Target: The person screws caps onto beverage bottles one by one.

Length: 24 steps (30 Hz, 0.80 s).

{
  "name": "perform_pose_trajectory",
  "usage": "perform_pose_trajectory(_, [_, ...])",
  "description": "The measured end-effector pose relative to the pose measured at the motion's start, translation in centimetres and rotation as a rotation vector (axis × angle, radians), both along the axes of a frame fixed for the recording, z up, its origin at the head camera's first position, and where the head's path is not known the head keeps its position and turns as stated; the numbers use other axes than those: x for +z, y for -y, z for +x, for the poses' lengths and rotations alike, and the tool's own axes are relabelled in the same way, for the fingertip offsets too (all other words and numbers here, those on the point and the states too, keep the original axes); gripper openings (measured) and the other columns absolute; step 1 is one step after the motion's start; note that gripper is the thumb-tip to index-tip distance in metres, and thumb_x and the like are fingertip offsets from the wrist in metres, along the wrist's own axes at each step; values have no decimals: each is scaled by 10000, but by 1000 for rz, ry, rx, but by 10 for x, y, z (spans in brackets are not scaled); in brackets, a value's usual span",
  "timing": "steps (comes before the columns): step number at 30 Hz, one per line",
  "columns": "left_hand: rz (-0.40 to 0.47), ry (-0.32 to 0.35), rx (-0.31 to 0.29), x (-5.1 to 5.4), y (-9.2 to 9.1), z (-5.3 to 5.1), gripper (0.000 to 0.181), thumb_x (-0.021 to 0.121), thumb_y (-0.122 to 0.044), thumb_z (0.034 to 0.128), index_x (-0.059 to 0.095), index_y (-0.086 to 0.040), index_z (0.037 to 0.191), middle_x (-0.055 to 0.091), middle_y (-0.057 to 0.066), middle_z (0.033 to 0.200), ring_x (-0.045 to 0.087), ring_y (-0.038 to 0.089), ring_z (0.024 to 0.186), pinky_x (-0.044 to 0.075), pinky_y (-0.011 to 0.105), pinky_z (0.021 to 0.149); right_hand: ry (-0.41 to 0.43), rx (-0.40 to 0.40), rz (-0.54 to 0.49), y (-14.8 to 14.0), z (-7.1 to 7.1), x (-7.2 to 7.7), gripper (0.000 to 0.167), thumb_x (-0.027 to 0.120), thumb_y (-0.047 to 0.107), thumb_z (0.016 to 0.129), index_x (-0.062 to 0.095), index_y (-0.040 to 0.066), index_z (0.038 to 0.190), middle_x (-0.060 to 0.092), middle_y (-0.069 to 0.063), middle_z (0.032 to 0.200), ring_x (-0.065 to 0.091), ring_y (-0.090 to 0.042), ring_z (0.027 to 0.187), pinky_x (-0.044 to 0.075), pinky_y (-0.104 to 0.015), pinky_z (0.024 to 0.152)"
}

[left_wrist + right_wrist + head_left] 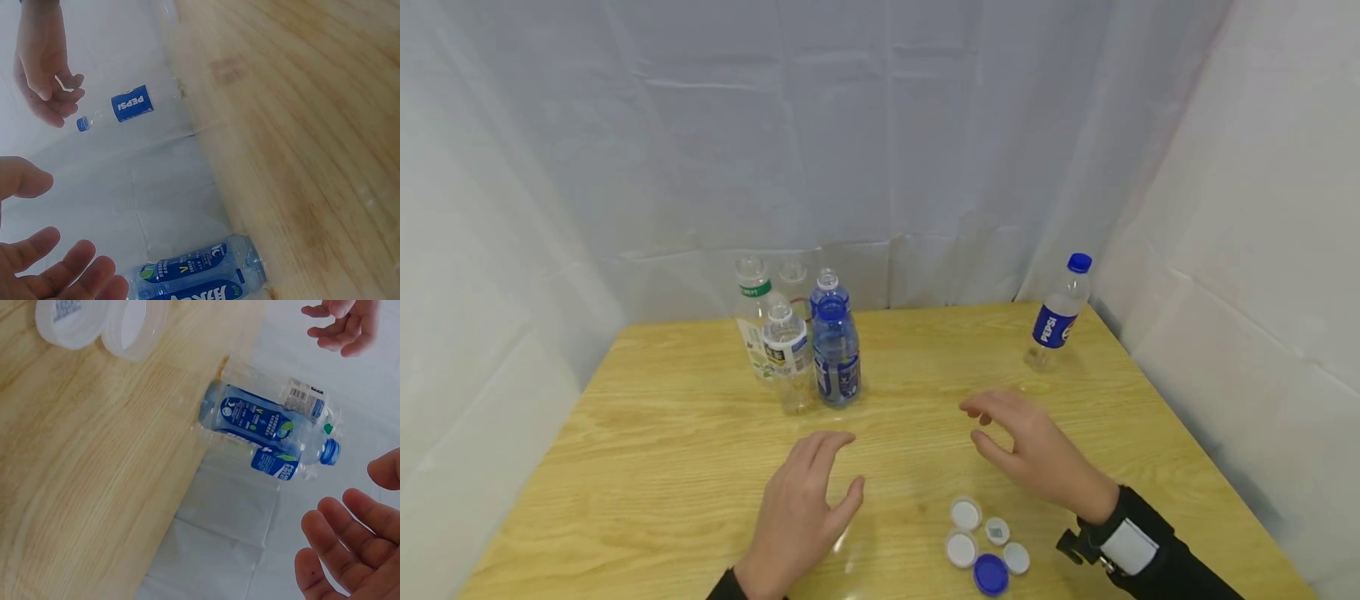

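Both hands hover over the table with nothing in them. My left hand (801, 508), fingers bent loosely and thumb apart, is in front of a group of several uncapped bottles, among them a blue one (837, 358) and a clear one (788, 358). My right hand (1037, 450) is also empty, its thumb apart from the fingers, above and behind several loose caps: white ones (966, 513) and a blue one (991, 575). Farther back on the right stands a Pepsi bottle (1055, 325) with its blue cap (1079, 262) on.
The wooden table (647, 450) has white sheeting (880, 150) behind it and at both sides. A green-banded bottle (754, 292) stands at the left of the bottle group, near the table's back edge.
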<state>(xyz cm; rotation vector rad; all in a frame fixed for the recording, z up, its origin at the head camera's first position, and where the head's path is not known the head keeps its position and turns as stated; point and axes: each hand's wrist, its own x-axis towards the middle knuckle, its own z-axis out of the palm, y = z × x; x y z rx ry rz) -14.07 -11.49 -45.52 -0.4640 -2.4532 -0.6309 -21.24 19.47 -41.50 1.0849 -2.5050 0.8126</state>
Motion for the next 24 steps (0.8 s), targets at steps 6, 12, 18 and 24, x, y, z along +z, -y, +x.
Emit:
perform_pose_trajectory(6, [8,0,20,0,1,-4,475,803,-247,807,643,-111,1232,662,18,1125,652,173,1006,579,332,774,57,24,36,-1,1,-3,325,693,151,946,645,174,1266,669,87,1160,624,-48,966,567,-267,818])
perform_pose_trajectory(12, [15,-24,70,4,8,-13,500,794,-225,798,628,-84,1248,666,75,1130,655,241,1012,583,390,818,59,39,39,-5,2,-6,322,683,147,951,643,160,1271,671,81,1173,635,-62,968,566,-262,819])
perform_pose_trajectory(18, [58,-36,154,11,22,-27,556,790,-212,794,577,-36,1278,628,155,1166,627,317,1035,559,458,851,61,42,34,-8,3,-11,312,695,140,943,651,172,1250,662,101,1136,629,-61,952,564,-259,812])
perform_pose_trajectory(24, [131,-22,236,16,35,-48,709,797,-219,794,474,17,1379,513,215,1257,544,347,1101,524,489,883,81,36,41,-11,8,-16,309,691,149,948,655,175,1254,668,80,1153,654,-108,943,564,-250,803])
